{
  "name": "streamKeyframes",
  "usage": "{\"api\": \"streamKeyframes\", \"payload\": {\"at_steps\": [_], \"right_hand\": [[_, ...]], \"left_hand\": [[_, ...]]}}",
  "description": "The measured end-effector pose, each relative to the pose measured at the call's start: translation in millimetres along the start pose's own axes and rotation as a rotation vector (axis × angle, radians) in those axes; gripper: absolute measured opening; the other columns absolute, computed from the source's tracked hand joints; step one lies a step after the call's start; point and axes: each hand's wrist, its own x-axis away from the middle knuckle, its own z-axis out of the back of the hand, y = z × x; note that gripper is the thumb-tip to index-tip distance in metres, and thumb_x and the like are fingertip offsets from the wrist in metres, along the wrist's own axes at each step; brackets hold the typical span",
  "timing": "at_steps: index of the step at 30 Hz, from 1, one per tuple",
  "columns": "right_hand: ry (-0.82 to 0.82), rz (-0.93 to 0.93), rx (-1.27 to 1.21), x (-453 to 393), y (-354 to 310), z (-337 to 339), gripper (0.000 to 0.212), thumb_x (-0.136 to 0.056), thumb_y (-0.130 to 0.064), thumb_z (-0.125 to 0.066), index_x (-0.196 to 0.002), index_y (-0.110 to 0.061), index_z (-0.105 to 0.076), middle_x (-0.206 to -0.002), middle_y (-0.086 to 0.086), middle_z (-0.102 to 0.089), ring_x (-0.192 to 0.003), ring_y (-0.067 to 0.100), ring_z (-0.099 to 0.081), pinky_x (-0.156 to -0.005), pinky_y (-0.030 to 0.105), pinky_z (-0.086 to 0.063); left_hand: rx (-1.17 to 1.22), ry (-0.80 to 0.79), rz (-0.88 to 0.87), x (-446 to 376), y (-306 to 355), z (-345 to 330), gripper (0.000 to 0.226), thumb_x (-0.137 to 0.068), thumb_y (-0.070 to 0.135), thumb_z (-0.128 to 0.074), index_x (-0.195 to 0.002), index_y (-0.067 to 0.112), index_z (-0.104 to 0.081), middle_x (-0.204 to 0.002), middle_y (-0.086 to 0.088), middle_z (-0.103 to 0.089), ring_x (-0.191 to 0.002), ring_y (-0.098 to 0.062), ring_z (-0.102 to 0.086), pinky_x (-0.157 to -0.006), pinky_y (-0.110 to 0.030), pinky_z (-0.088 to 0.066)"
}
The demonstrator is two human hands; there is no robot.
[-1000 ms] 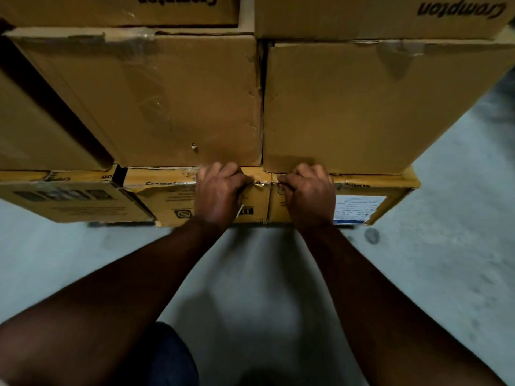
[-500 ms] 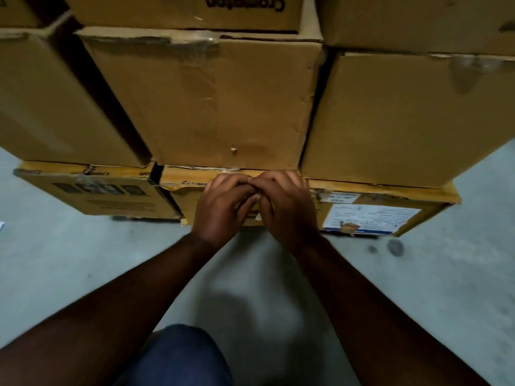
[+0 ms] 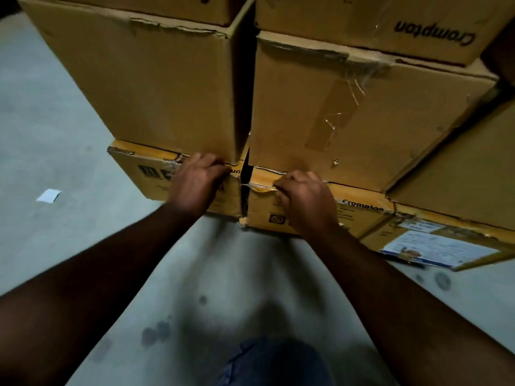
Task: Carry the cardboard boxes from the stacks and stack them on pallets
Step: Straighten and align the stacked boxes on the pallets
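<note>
Sitting at the foot of the stack, two low cardboard boxes lie side by side on the concrete floor with a narrow dark gap between them. The left bottom box carries black printed symbols on its front; the right bottom box bears the word "Crompton" along its upper edge. Each has a taller box resting on it: the left upper box and the right upper box, the latter patched with wrinkled clear tape.

The left hand sits at the top front edge of the left bottom box, near its right corner, its fingers curled over that edge into the seam beneath the upper box. The right hand is at the top front edge of the right bottom box, near its left corner, fingers curled and pinching a loose strip of tape or torn flap there; which of the two, the dim light hides. Both hands lie just either side of the gap, close but not touching.

Further right stands another low box with a white shipping label. More boxes lie on top of the stack. A white scrap of paper lies on the floor to the left, well apart from the stack.
</note>
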Motion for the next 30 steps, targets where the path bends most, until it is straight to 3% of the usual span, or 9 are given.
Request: {"api": "streamKeyframes", "payload": {"at_steps": [6,9,16,27,30], "right_hand": [[0.128,-0.016,0.026,1,2,-19,0.017,-0.095,-0.032,-0.070,-0.106,-0.020,-0.076,-0.103,0.002,-0.069,-0.092,0.025,-0.058,-0.079,0.043,-0.050],[0.167,-0.043,0.004,-5,0,-25,0.011,-0.091,-0.026,-0.075,-0.098,-0.018,-0.075,-0.097,0.002,-0.068,-0.089,0.025,-0.058,-0.076,0.042,-0.050],[0.234,-0.030,0.020,-3,-3,-28,0.010,-0.088,-0.021,-0.079,-0.094,-0.015,-0.074,-0.094,0.004,-0.068,-0.085,0.027,-0.058,-0.073,0.038,-0.048],[0.334,0.027,0.029,-6,1,-40,0.005,-0.091,-0.017,-0.077,-0.092,-0.014,-0.073,-0.092,0.003,-0.067,-0.082,0.026,-0.058,-0.070,0.035,-0.048],[0.322,0.120,0.065,-2,2,-39,0.016,-0.092,-0.019,-0.076,-0.107,-0.015,-0.074,-0.106,0.004,-0.071,-0.090,0.027,-0.061,-0.074,0.040,-0.052]], "left_hand": [[0.063,0.036,0.024,-1,-5,-14,0.031,-0.080,-0.004,-0.070,-0.108,0.009,-0.074,-0.103,-0.010,-0.063,-0.090,-0.031,-0.053,-0.071,-0.039,-0.042],[0.092,0.043,0.042,-2,-3,-16,0.025,-0.082,-0.004,-0.068,-0.104,0.007,-0.073,-0.098,-0.010,-0.060,-0.088,-0.032,-0.052,-0.069,-0.042,-0.045],[0.115,0.016,-0.134,-7,2,-13,0.021,-0.085,-0.002,-0.071,-0.104,0.007,-0.074,-0.093,-0.010,-0.059,-0.084,-0.029,-0.050,-0.067,-0.032,-0.031],[0.110,0.043,-0.086,-4,6,-17,0.025,-0.085,-0.005,-0.070,-0.107,0.005,-0.075,-0.096,-0.013,-0.061,-0.085,-0.033,-0.054,-0.065,-0.044,-0.046],[0.087,0.030,-0.055,-1,11,-10,0.029,-0.087,0.007,-0.076,-0.116,0.008,-0.074,-0.107,-0.012,-0.064,-0.092,-0.032,-0.057,-0.071,-0.045,-0.051]]}}
